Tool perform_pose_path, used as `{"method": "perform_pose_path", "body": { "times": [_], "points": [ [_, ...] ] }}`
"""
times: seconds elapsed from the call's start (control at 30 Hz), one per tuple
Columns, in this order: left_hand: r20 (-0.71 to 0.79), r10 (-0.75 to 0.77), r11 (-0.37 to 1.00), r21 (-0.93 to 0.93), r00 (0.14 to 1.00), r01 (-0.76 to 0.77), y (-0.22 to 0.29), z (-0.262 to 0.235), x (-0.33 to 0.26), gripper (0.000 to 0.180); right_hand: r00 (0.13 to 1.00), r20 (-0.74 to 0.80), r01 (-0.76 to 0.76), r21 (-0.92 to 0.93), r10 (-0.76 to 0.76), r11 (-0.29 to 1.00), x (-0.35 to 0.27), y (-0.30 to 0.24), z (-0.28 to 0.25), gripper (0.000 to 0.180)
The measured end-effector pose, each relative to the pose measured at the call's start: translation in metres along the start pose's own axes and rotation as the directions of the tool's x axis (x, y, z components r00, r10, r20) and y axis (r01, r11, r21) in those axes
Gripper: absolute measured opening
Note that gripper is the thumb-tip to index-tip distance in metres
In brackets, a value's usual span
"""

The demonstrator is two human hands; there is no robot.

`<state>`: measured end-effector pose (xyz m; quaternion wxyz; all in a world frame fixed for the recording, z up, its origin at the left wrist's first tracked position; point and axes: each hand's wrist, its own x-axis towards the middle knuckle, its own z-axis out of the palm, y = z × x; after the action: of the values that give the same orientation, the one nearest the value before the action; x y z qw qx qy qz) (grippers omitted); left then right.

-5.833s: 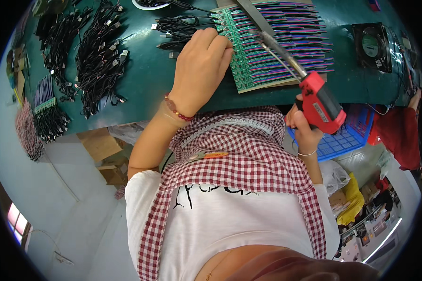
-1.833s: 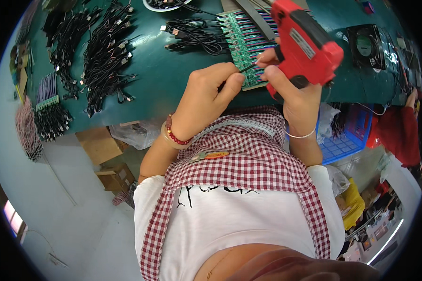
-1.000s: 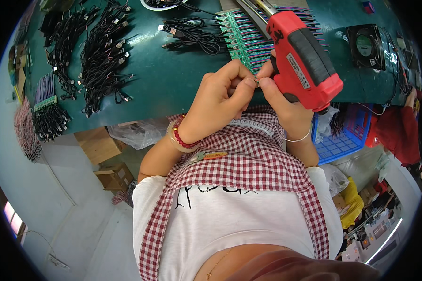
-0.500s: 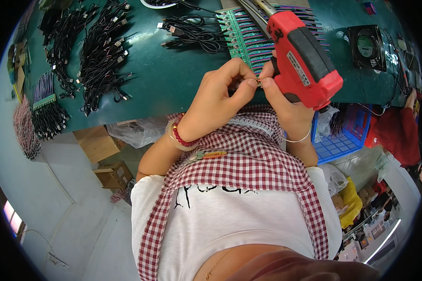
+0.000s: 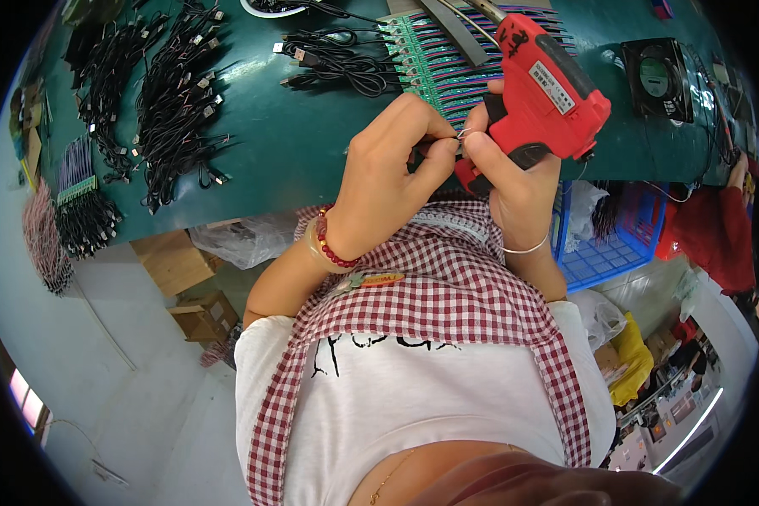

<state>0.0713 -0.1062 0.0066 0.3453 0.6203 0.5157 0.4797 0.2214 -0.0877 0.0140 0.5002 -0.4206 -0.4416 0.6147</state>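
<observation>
My right hand [image 5: 508,173] grips the handle of a red soldering gun [image 5: 546,84] whose metal tip points away over the bench. My left hand [image 5: 390,177] meets it at chest height, and the fingertips of both hands pinch a thin silvery wire [image 5: 461,132] between them. Just beyond the hands lies a green fixture board [image 5: 434,59] holding a row of striped ribbon cables, on the dark green bench [image 5: 261,152].
Black cables with plugs [image 5: 173,93] lie in bundles at the left, more [image 5: 337,63] next to the board. A small black fan [image 5: 656,78] stands at the right. A blue crate [image 5: 611,244] and cardboard boxes [image 5: 181,274] sit under the bench. Another person's red sleeve [image 5: 721,228] shows at right.
My left hand left the board and came back to my chest. My right hand raised the soldering gun to meet it; for the last second both have stayed pinched on the wire.
</observation>
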Motion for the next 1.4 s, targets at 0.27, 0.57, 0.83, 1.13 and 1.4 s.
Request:
{"method": "perform_pose_path", "body": {
  "times": [0.27,0.57,0.83,1.13,1.4],
  "points": [
    [0.048,0.217,0.933,0.283,0.975,-0.221,-0.005,-0.009,0.008,0.015,0.994,0.109,0.004,-0.236,0.023,0.972,0.004,0.004,-0.012,0.042],
    [0.079,0.137,0.883,0.442,0.987,-0.158,-0.036,-0.016,0.023,0.013,0.994,-0.095,-0.068,-0.064,0.062,0.996,-0.021,0.003,-0.051,0.038],
    [0.11,0.141,0.837,0.517,0.984,-0.178,-0.04,-0.014,0.026,0.011,0.995,-0.011,-0.096,-0.163,0.095,0.982,-0.066,0.026,-0.094,0.039],
    [0.107,0.147,0.807,0.561,0.983,-0.181,-0.041,-0.012,0.026,0.011,0.998,0.054,-0.01,-0.394,0.034,0.919,-0.084,0.043,-0.107,0.027],
    [0.1,0.148,0.803,0.569,0.984,-0.179,-0.04,-0.011,0.027,0.01,0.983,0.185,0.099,-0.501,-0.005,0.86,-0.075,0.038,-0.106,0.023]
  ]
}}
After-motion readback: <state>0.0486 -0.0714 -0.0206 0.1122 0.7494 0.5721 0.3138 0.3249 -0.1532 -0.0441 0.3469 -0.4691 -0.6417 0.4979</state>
